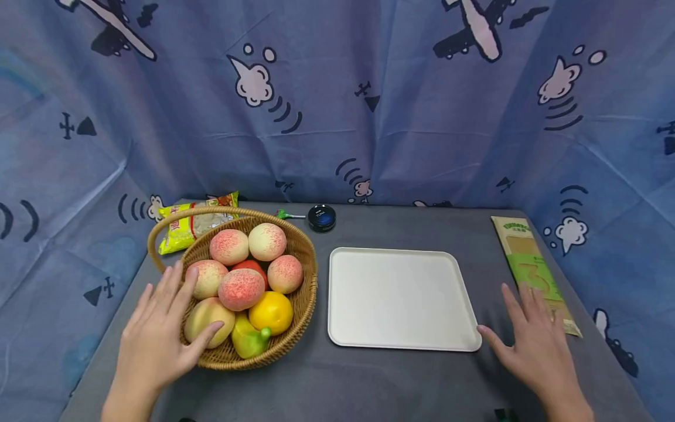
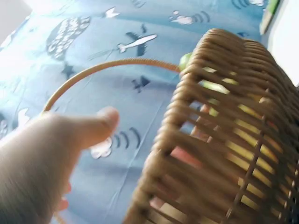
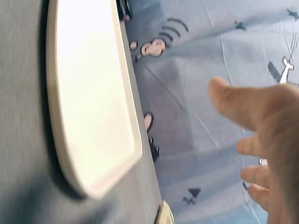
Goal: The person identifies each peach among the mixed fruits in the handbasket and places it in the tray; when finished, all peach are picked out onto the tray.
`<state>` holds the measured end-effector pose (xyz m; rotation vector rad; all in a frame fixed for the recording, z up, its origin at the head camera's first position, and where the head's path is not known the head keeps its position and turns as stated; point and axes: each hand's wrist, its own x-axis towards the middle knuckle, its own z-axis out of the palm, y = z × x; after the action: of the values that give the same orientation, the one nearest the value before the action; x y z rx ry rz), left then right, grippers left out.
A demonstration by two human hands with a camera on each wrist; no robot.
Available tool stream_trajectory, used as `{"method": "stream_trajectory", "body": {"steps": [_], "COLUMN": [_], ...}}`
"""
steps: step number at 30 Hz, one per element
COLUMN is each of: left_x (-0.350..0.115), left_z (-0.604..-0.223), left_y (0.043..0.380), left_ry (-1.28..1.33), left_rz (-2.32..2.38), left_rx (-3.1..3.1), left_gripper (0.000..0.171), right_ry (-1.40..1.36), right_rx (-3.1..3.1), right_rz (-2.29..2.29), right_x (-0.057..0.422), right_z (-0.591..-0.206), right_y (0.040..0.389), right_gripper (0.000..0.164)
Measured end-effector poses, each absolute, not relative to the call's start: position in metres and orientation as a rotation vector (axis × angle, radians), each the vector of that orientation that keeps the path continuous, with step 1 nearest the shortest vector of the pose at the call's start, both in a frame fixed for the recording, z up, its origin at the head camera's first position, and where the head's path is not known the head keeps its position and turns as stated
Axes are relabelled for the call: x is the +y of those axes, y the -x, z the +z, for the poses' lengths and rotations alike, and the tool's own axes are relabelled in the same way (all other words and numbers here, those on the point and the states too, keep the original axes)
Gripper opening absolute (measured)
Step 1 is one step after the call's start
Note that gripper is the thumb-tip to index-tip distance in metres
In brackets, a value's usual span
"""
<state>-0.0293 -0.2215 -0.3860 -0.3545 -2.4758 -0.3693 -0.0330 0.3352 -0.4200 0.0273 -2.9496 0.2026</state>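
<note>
by the desk's [image 1: 369, 387] left edge, the basket [image 1: 304, 319] likely stops fruit [image 1: 241, 289] rolling; left hand [image 1: 160, 334] beside it, right hand [image 1: 535, 349] by the tray's [image 1: 398, 299] near-right corner, both spread wide, empty.

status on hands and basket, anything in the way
Left hand beside basket, right hand beside tray, both holding nothing. Basket holding fruit. Handle at far left, not across the fruit.
</note>
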Motion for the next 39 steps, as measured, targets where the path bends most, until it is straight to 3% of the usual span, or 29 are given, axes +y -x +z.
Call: {"method": "stream_trajectory", "body": {"steps": [9, 12, 14, 22, 31, 39], "left_x": [-0.263, -0.276, -0.284, -0.316, -0.329, -0.329], "left_z": [-0.396, -0.400, -0.404, -0.424, -0.435, -0.439], "left_y": [0.025, 0.031, 0.039, 0.069, 0.081, 0.083], "left_ry": [0.242, 0.226, 0.278, 0.659, 0.626, 0.623], "left_rz": [-0.893, -1.092, -1.233, -1.925, -2.068, -2.092], "left_rx": [-2.286, -2.366, -2.398, -2.232, -2.351, -2.366], "left_gripper": [0.066, 0.070, 0.074, 0.062, 0.059, 0.058], "right_ry": [-0.412, -0.597, -0.734, -1.146, -1.688, -1.842], "right_rx": [-2.758, -2.657, -2.600, -2.570, -2.422, -2.550], "right_rz": [0.670, 0.828, 0.937, 1.311, 1.582, 1.572], "right_x": [0.283, 0.261, 0.246, 0.179, 0.101, 0.035], "right_z": [-0.409, -0.401, -0.395, -0.366, -0.340, -0.324], "right_y": [0.047, 0.056, 0.062, 0.083, 0.117, 0.141], "right_gripper": [0.087, 0.089, 0.088, 0.077, 0.070, 0.067]}}
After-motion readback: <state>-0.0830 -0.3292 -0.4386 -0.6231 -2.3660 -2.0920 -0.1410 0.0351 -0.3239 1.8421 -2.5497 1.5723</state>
